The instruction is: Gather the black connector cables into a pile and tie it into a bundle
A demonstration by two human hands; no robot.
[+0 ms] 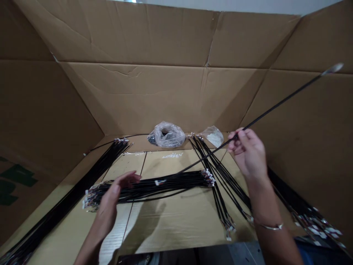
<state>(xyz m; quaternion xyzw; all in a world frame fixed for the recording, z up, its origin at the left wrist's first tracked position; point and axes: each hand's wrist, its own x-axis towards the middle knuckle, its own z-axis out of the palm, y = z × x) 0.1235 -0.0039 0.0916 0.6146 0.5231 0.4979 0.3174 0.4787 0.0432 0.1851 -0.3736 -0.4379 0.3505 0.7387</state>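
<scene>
A single black cable (275, 106) is pinched in the right hand (249, 152) above a gathered bundle (187, 180), near whose left end the empty left hand (113, 195) is held, thumb and fingers apart, while the spread cables (230, 180) are apparently not yet gathered.

Creased brown cardboard panels enclose the space: a back panel (132, 88), a left panel (35, 106) bearing green print (18, 180), and a right panel (306, 129). Above the back panel shows a pale grey wall (248, 6), with a bright patch near the top edge. Between the panels lies a yellowish table (176, 224) crossed by dark seams and soft shadows, and a dim floor (244, 254) shows below its near edge.
</scene>
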